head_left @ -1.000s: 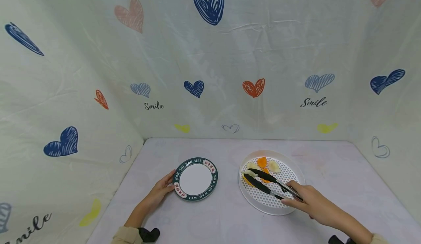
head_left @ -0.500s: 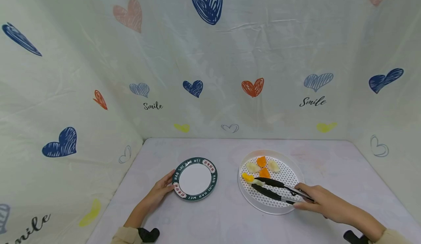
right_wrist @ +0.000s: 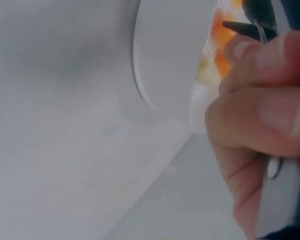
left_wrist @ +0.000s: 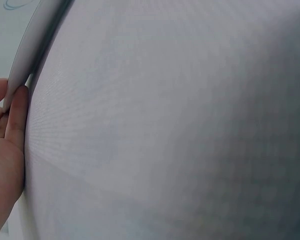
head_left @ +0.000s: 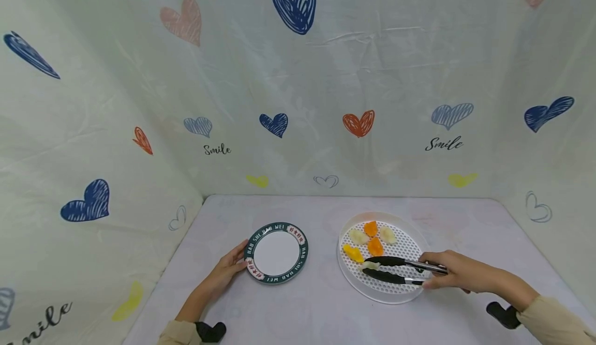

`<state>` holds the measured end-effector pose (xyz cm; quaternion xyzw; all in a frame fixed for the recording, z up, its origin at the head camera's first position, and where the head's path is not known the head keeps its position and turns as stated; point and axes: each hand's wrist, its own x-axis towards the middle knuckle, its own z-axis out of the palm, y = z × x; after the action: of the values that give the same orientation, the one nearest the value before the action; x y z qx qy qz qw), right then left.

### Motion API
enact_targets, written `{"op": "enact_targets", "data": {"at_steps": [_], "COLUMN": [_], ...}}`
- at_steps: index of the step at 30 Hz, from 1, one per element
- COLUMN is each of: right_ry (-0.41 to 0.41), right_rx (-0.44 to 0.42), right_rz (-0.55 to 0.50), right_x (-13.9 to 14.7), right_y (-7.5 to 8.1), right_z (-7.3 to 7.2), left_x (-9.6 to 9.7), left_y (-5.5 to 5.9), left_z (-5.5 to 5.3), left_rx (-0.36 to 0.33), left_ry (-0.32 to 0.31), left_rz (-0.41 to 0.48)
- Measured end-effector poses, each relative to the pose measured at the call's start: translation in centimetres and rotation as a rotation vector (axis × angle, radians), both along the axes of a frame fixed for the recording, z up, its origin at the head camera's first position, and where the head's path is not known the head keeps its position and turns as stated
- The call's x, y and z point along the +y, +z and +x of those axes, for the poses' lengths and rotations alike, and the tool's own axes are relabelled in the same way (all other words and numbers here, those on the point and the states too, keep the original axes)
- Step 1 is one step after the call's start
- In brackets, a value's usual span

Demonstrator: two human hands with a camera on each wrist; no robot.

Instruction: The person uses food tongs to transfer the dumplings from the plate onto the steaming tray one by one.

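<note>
My left hand [head_left: 225, 273] grips the left rim of a plate [head_left: 277, 253] with a dark green lettered border; in the left wrist view, the thumb and fingers [left_wrist: 17, 117] pinch its edge. My right hand [head_left: 465, 272] holds black-tipped metal tongs [head_left: 396, 270], which lie nearly level over a round tray [head_left: 391, 299] with a white perforated insert. Between the tong tips is a small pale piece [head_left: 371, 266]. Beside them lie a yellow piece [head_left: 353, 253], orange pieces [head_left: 375, 246] and pale pieces [head_left: 358, 237]. In the right wrist view, curled fingers wrap the tong handle [right_wrist: 282, 200].
The white-covered table [head_left: 321, 314] reaches back to a curtain [head_left: 400, 86] printed with hearts. Between the plate and the tray runs a strip of bare cloth. Black bands [head_left: 503, 315] sit at both wrists.
The tongs have drawn back to the right and toward me with the pale piece between their tips, uncovering the yellow and orange pieces. The left hand and plate have stayed put.
</note>
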<state>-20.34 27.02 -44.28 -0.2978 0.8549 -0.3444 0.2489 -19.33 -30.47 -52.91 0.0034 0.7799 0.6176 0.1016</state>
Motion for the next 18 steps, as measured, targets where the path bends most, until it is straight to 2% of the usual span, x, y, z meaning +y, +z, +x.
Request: {"op": "enact_targets", "data": {"at_steps": [7,18], "right_ry": [0.001,0.002], "right_rx": [-0.046,-0.057], "right_rz": [0.017,0.032], "right_x": [-0.28,-0.42], "right_y": [-0.01,0.12], "right_z": [-0.7,-1.03], "left_x": [0.24,0.21], "left_y": [0.34,0.33], "left_z": [0.19,0.27], "left_rx": [0.002,0.009], "left_ry": [0.001,0.004], "left_rz": [-0.011,-0.029]}}
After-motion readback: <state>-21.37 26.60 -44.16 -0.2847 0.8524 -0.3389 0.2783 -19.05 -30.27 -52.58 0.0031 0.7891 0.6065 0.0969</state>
